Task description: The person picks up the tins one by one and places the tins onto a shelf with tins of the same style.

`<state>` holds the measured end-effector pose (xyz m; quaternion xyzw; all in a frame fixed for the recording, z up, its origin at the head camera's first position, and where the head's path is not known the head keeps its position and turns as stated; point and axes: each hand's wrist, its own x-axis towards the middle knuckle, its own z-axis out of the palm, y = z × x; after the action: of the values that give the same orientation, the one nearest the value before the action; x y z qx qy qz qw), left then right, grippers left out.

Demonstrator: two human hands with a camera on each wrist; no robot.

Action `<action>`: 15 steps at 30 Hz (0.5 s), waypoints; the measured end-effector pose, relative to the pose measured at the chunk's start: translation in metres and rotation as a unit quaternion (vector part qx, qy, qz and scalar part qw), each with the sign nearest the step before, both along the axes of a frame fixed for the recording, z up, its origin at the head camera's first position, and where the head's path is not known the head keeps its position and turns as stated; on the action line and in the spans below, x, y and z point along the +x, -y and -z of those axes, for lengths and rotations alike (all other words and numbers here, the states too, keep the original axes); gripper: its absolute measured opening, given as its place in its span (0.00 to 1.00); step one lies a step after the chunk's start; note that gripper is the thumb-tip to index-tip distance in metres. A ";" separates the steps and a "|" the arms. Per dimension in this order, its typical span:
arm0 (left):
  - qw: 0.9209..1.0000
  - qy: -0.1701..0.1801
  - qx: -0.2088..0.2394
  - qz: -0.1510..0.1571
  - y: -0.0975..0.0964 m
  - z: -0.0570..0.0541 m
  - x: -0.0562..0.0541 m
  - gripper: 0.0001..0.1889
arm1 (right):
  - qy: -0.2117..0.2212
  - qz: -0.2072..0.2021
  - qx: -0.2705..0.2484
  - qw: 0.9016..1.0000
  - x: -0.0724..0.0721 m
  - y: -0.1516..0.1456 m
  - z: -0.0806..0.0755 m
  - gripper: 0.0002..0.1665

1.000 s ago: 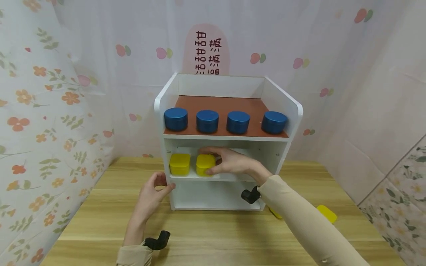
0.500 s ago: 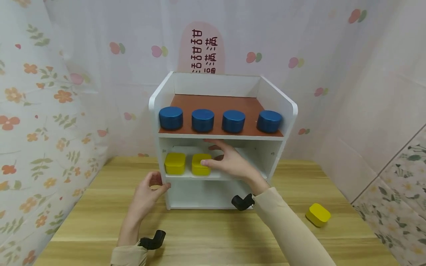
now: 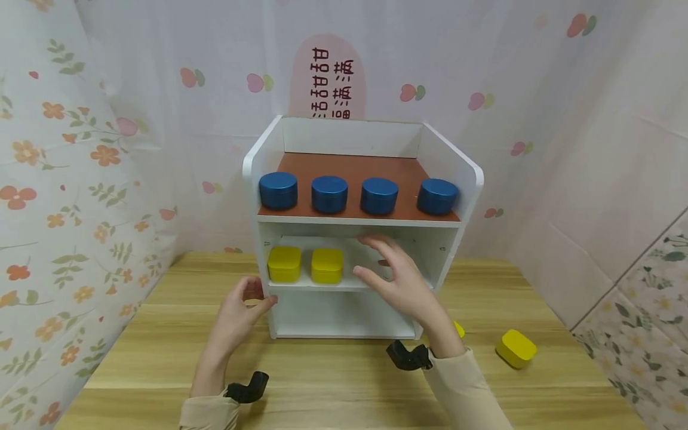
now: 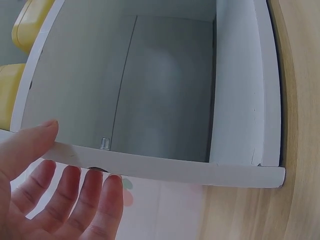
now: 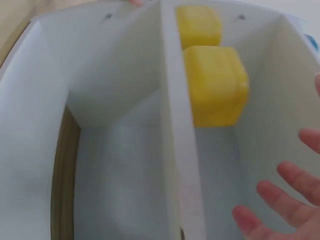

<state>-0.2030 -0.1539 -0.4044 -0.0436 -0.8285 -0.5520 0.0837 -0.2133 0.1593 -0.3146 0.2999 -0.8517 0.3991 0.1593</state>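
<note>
Since R hand (image 3: 400, 280) just let go, 2nd yellow box (image 3: 327, 266) sits beside 1st box (image 3: 285, 264) on mid shelf (image 3: 344, 286), so that one's prob placed; R fingers (image 5: 287, 202) spread, empty, L hand (image 3: 239, 310) grips side panel (image 4: 165, 167).

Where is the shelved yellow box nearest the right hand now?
In the head view, the nearer yellow box stands on the middle shelf, left of the right hand and apart from it, with the other shelved box just to its left.

Right grip (image 3: 400, 282) drawn back rightward, off the second yellow box (image 3: 326, 266); box now uncovered
</note>
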 end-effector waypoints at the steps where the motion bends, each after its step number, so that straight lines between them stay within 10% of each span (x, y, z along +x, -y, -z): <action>1: 1.000 0.000 0.001 0.000 0.000 0.000 0.000 0.20 | -0.003 0.002 -0.007 1.000 0.005 -0.003 0.001 0.29; 15: 1.000 -0.003 0.004 0.004 0.000 0.000 0.000 0.20 | 0.025 0.021 -0.118 0.992 0.054 -0.052 0.022 0.22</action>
<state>-0.2027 -0.1539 -0.4044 -0.0482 -0.8256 -0.5559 0.0841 -0.1593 0.2116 -0.3370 0.2511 -0.8082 0.5011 0.1810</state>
